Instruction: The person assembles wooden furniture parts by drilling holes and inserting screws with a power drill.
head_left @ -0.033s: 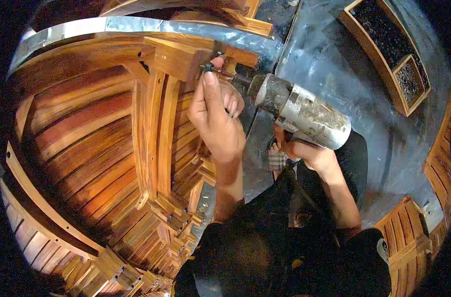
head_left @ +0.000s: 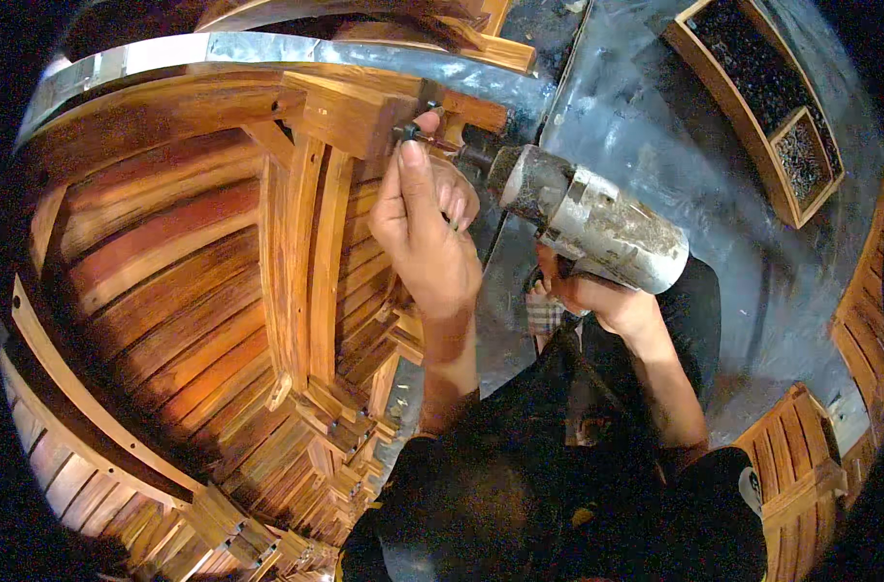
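Note:
My left hand (head_left: 427,218) is closed, pinching a small dark fastener (head_left: 409,133) between thumb and fingertips at the end of a wooden block (head_left: 350,114). Something small and dark also shows between its curled fingers, too hidden to name. My right hand (head_left: 612,301) is wrapped round the grip of a worn silver power driver (head_left: 612,223). The driver lies nearly level, pointing left, and its thin bit (head_left: 440,145) reaches to the fastener in my left hand. The fastener's far end and the trigger cannot be seen clearly.
Slatted wooden furniture parts (head_left: 170,262) stand on the left, with upright legs (head_left: 326,262) beside my left arm. A wooden tray (head_left: 733,126) of small dark pieces sits at the upper right on the grey surface (head_left: 636,107). More slatted wood (head_left: 791,456) stands at lower right.

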Available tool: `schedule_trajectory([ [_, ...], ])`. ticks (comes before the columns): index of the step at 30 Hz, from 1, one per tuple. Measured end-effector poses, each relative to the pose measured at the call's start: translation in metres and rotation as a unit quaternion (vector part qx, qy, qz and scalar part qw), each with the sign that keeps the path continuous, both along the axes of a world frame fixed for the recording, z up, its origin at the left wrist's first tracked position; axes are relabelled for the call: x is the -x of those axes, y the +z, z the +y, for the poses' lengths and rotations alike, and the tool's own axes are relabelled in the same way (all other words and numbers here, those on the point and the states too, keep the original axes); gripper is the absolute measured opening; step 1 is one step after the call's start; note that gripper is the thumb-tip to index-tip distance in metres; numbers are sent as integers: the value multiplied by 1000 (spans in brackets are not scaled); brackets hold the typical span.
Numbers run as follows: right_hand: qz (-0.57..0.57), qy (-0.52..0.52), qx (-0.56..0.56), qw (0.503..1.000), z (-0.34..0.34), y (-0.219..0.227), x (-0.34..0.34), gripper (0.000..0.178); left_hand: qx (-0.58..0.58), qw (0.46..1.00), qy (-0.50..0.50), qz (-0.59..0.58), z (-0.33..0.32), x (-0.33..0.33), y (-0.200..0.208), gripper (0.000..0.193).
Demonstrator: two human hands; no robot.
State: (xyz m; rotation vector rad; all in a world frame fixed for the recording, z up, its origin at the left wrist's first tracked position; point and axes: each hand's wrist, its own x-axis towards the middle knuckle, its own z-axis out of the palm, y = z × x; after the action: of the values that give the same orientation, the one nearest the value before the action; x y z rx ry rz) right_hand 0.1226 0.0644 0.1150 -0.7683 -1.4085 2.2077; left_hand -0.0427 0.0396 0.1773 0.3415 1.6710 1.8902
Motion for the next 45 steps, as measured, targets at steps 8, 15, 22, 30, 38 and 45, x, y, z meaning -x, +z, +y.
schedule_trajectory([
  [8, -17, 24, 117, 993, -6, 3, 4, 39, -10, 1000, -21, -15, -7, 7, -1, 30],
  [15, -30, 27, 12, 999, -13, 2, 5, 35, -18, 996, -27, -81, -22, 7, 5, 31],
  [22, -39, 21, 7, 999, -17, 16, 6, 33, 78, 953, 8, -292, -88, -2, -34, 33],
  [30, -61, -20, -32, 997, -15, 12, 3, 30, 21, 917, -129, -377, -96, -14, -49, 28],
  [38, -66, -41, 27, 997, -16, 24, 12, 27, 48, 926, -86, -365, -99, -10, -50, 17],
  [45, -44, -54, 49, 996, -14, 21, 12, 25, 68, 944, -79, -313, -101, -9, -49, 20],
])
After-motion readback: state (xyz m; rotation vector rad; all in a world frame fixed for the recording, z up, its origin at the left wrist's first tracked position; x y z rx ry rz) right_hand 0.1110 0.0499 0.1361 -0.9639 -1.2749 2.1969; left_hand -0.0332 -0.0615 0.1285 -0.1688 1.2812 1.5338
